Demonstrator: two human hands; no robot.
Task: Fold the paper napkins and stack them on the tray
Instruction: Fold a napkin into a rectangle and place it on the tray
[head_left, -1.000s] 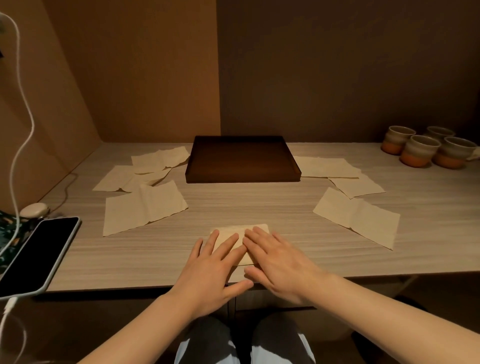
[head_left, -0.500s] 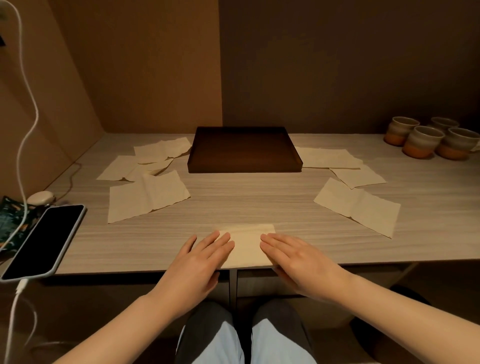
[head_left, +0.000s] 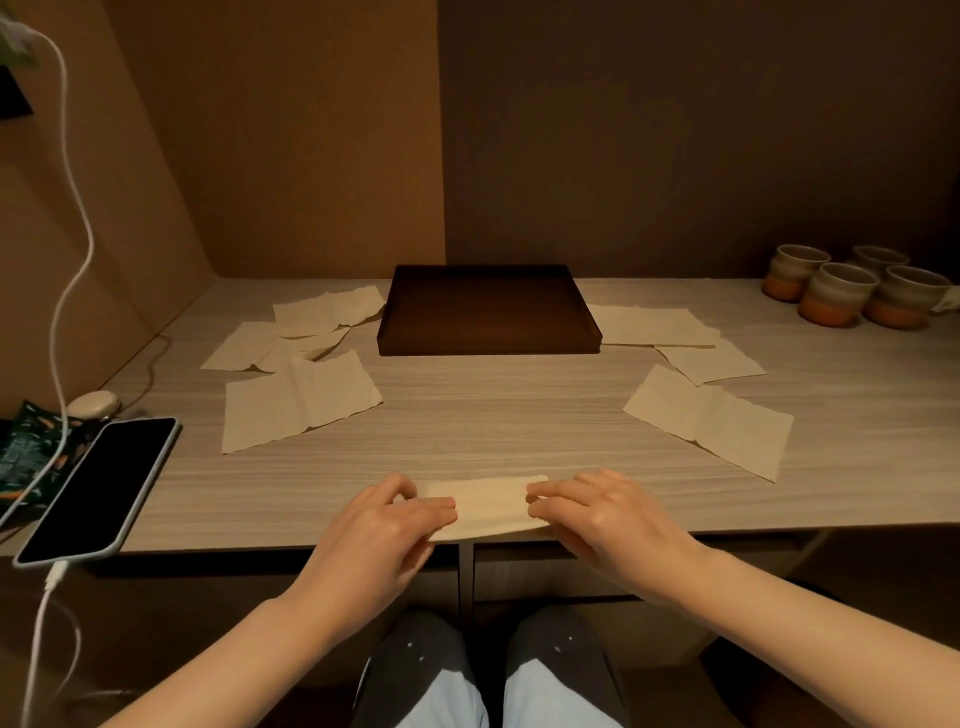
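Left hand (head_left: 387, 525) and right hand (head_left: 602, 512) pinching opposite ends of folded napkin (head_left: 491, 506) at near tabletop (head_left: 493, 415) edge. Risk: uneven pulling tearing paper, fold springing open, napkin slipping off edge. Tray (head_left: 488, 345) lying well beyond hands, holding nothing.

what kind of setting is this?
Likely a table-service prep nook in a cafe or home: a wood-grain counter set in a brown-walled alcove, a dark tray, ceramic cups, and paper napkins laid out; both hands pinch one folded napkin.
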